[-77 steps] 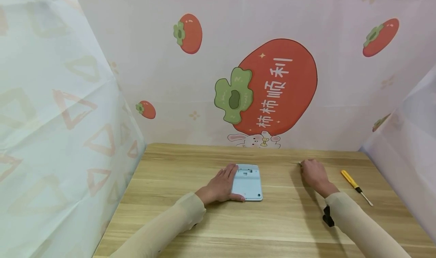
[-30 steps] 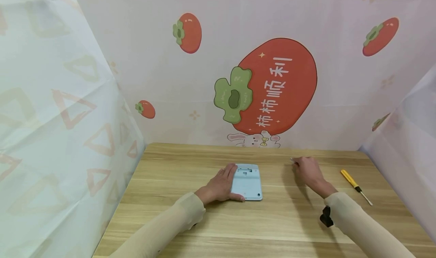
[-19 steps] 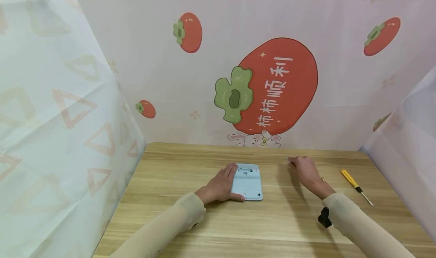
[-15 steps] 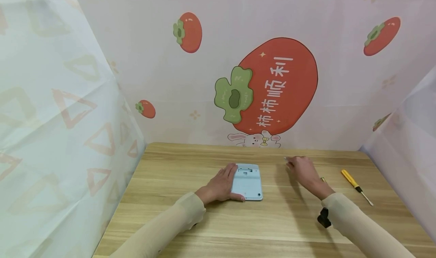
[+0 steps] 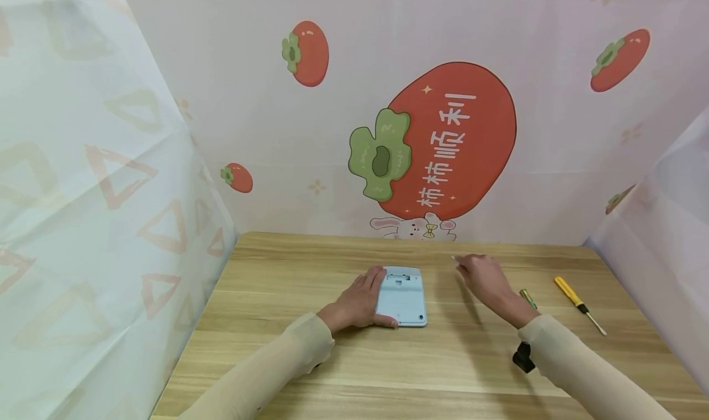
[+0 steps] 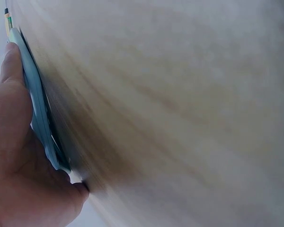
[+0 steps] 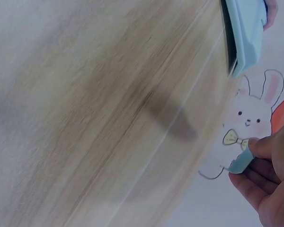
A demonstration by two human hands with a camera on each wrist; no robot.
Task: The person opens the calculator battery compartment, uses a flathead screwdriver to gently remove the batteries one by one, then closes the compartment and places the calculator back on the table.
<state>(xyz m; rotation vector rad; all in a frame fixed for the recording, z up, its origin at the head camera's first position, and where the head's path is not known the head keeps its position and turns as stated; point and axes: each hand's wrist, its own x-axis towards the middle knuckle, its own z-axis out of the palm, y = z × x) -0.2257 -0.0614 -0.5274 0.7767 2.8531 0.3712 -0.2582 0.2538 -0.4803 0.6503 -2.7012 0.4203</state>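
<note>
A flat light blue device (image 5: pixel 401 300) lies on the table with its battery compartment uncovered; its front is hidden. My left hand (image 5: pixel 361 300) holds it by the left side, fingers at the far corner and thumb along the near edge. In the left wrist view that hand (image 6: pixel 23 142) touches the edge of the device (image 6: pixel 35 90). Right of the device, my right hand (image 5: pixel 486 281) is raised over the table. Its thumb and fingers pinch a small light blue battery cover (image 7: pixel 241 161), clearest in the right wrist view.
A green battery (image 5: pixel 528 297) lies on the table just beyond my right wrist. Farther right is a yellow-handled screwdriver (image 5: pixel 576 300), its metal tip toward me. A printed cloth wall (image 5: pixel 310 210) stands along the table's back edge, with more cloth at both sides.
My right hand has moved left toward the device with the battery cover, uncovering the green battery behind its wrist. The left hand and the device have stayed put.
</note>
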